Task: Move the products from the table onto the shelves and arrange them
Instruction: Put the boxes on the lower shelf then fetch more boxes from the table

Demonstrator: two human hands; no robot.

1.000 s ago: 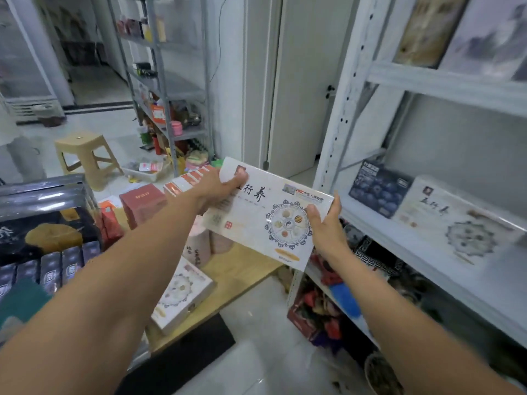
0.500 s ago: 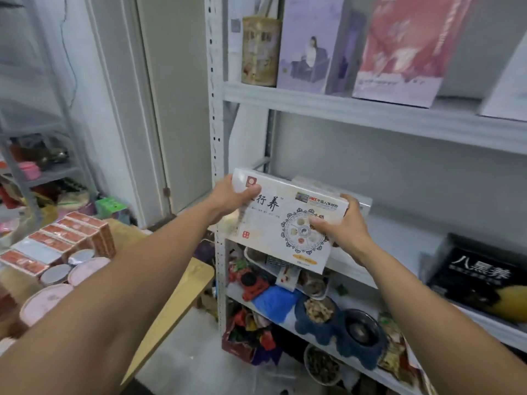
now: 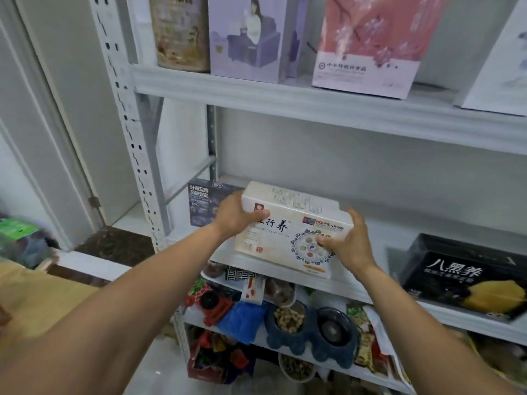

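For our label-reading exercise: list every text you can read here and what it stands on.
"行养" on the white box; the character before it is hidden under the left hand.
"八黑养" on the black box; the line beneath is blurred.
"NFC" on the dark blue box; the Chinese lines above it are too blurred.
On the pink box, one Chinese line, too blurred.
The white box's small print and badge: too small.

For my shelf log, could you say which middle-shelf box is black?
The far-right box, printed with a yellow picture; the left box is dark blue, the held box white.
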